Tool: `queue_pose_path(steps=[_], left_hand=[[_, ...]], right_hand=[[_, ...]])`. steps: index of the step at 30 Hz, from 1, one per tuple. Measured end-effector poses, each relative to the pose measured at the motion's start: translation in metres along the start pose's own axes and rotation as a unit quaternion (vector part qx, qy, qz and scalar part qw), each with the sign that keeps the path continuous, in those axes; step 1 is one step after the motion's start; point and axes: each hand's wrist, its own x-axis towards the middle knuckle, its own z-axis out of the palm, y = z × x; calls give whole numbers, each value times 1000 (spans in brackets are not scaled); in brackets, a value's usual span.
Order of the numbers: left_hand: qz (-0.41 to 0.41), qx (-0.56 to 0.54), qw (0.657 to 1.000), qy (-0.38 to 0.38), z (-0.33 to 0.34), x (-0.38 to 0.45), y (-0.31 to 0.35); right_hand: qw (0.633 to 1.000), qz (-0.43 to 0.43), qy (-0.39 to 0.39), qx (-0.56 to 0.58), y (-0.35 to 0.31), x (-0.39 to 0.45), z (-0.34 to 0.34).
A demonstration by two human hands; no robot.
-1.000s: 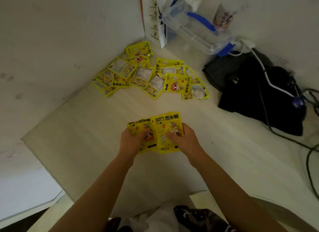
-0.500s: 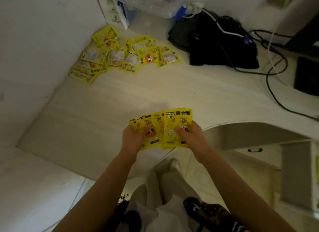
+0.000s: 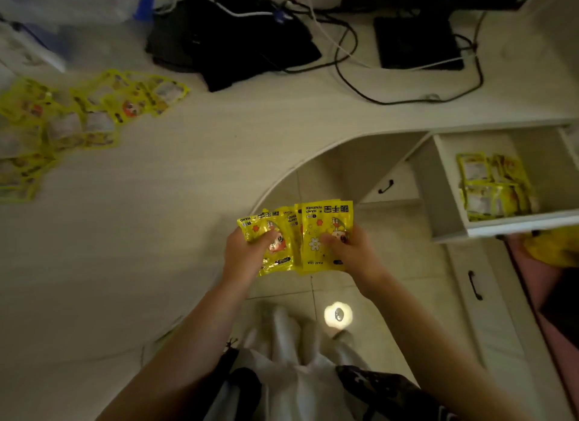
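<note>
Both my hands hold a fanned stack of yellow hand warmer packets (image 3: 313, 229) over the curved front edge of the desk. My left hand (image 3: 247, 253) grips the left packets with its thumb on top. My right hand (image 3: 352, 251) pinches the right packets, thumb on the printed face. A spread of more yellow packets on the desk (image 3: 78, 120) lies at the far left. An open white drawer (image 3: 513, 225) at the right holds several of the same packets (image 3: 495, 185).
A pale desk (image 3: 156, 217) with a curved cutout runs left and back. Black cloth (image 3: 232, 45), a black flat device (image 3: 416, 41) and tangled cables (image 3: 344, 60) lie at the back. Closed drawers with black handles (image 3: 474, 286) stand below right. Tiled floor lies underneath.
The view has swung to the right, bringing the open drawer into sight. My hands have carried the packets from above the desk to its curved edge, keeping the same grip.
</note>
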Motion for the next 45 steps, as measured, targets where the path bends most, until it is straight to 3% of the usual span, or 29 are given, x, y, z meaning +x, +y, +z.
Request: queue_pose_path(steps=[8, 25, 36, 45], left_hand=[[14, 74, 993, -87, 99, -58, -17], [13, 133, 976, -171, 301, -158, -55], [6, 123, 974, -190, 406, -96, -10], [-18, 125, 976, -175, 468, -26, 34]], right_hand=[[994, 12, 94, 63, 54, -49, -106], [965, 44, 200, 164, 133, -127, -312], [964, 53, 220, 142, 81, -45, -402], [976, 58, 177, 116, 16, 39, -460]])
